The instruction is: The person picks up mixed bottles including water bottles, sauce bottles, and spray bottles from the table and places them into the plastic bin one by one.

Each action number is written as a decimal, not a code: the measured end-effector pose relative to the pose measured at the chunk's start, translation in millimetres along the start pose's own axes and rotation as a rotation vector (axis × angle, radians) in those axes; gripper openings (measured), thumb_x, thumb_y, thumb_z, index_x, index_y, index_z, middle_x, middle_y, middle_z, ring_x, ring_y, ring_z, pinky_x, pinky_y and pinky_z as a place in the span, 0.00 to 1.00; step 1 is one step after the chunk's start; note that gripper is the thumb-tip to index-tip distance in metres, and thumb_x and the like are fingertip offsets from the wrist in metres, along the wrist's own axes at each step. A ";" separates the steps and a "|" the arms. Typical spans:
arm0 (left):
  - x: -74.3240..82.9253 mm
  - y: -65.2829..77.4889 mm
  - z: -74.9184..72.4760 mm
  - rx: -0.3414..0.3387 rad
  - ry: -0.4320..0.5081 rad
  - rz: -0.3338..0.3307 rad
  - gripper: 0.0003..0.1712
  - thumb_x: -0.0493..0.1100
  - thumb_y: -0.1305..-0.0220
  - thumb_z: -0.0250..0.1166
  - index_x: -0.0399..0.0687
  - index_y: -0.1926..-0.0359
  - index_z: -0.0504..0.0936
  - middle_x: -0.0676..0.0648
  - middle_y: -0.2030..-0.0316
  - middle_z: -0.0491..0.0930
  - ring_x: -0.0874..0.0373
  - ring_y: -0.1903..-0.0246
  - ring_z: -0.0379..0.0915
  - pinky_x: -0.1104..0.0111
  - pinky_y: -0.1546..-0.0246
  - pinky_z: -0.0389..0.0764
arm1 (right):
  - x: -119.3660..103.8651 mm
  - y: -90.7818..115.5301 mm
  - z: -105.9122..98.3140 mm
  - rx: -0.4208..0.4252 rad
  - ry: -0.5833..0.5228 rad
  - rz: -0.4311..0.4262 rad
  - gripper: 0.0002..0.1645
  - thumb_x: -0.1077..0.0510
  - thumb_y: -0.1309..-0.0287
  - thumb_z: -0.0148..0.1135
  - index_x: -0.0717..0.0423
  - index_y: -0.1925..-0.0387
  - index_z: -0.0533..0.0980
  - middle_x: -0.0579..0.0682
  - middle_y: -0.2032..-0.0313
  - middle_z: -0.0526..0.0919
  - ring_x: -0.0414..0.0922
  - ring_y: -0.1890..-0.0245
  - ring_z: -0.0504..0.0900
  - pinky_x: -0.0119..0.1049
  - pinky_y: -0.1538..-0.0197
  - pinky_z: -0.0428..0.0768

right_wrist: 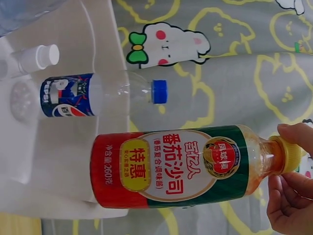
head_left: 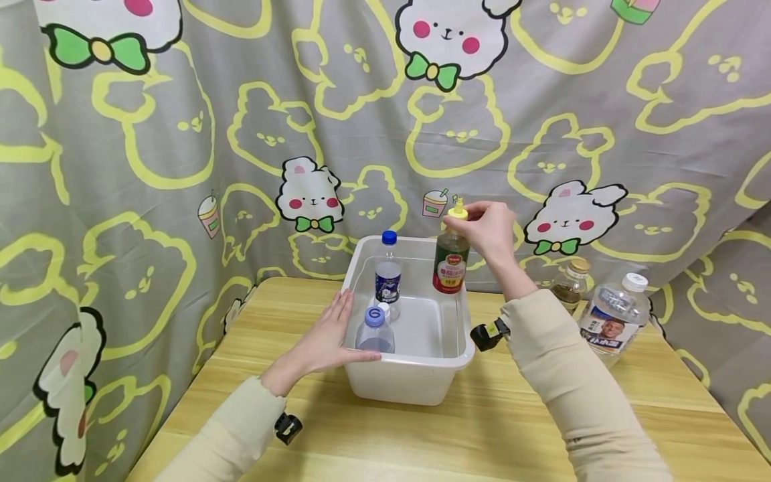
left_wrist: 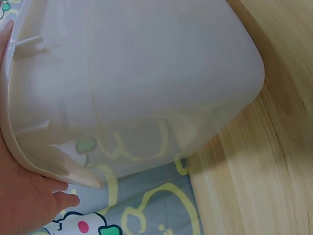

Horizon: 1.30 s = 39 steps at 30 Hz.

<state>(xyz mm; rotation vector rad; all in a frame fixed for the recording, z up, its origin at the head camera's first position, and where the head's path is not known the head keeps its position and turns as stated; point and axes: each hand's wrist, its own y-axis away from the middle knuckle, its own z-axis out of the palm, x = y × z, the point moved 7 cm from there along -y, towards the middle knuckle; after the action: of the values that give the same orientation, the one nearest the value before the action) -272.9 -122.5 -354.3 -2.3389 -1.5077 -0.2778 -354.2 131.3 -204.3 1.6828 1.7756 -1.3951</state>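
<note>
By its yellow cap, a ketchup bottle (right_wrist: 171,169) is pinched between the thumb and fingers of my right hand (head_left: 489,229). It hangs upright over the right side of a white plastic basin (head_left: 403,363), with a red and green label. My left hand (head_left: 322,338) rests on the basin's near left corner, fingers stretched along the left rim and thumb on the front rim. Inside the basin stand a Pepsi bottle (head_left: 387,281) with a blue cap, a small white-capped bottle (right_wrist: 41,58) and a bottle with a light-blue cap (head_left: 375,320), partly hidden by the front wall.
Right of the basin, beyond my right sleeve (head_left: 560,361), stand a gold-capped bottle (head_left: 569,284) and a large clear bottle with a white cap (head_left: 617,311). The wooden table (head_left: 241,365) backs onto a patterned curtain (head_left: 367,134).
</note>
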 end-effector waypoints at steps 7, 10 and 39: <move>0.0 0.2 -0.1 -0.003 -0.010 -0.006 0.72 0.82 0.65 0.50 0.33 0.34 0.41 0.37 0.34 0.37 0.49 0.35 0.28 0.58 0.38 0.42 | 6.6 -6.0 15.3 0.018 0.005 0.010 0.23 0.50 0.63 0.71 0.62 0.66 0.80 0.55 0.70 0.82 0.42 0.73 0.77 0.26 0.76 0.73; 0.8 0.2 0.0 -0.003 -0.009 -0.004 0.72 0.82 0.65 0.49 0.32 0.34 0.41 0.36 0.34 0.38 0.49 0.35 0.28 0.58 0.38 0.43 | 10.9 -7.5 21.1 0.031 -0.007 0.014 0.22 0.51 0.63 0.71 0.62 0.67 0.80 0.56 0.70 0.82 0.43 0.73 0.76 0.26 0.76 0.73; -2.1 -0.8 0.0 -0.002 -0.002 -0.011 0.72 0.82 0.66 0.50 0.33 0.34 0.41 0.37 0.34 0.37 0.50 0.35 0.27 0.59 0.38 0.42 | 45.7 -12.6 75.7 0.025 -0.025 0.176 0.19 0.55 0.64 0.73 0.61 0.67 0.80 0.54 0.69 0.81 0.45 0.70 0.75 0.31 0.71 0.75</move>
<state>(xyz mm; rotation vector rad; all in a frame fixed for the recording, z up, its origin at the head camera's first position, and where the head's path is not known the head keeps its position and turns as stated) -274.5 -124.0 -354.8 -2.3341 -1.5216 -0.2804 -405.3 99.3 -270.1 1.7786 1.5605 -1.3599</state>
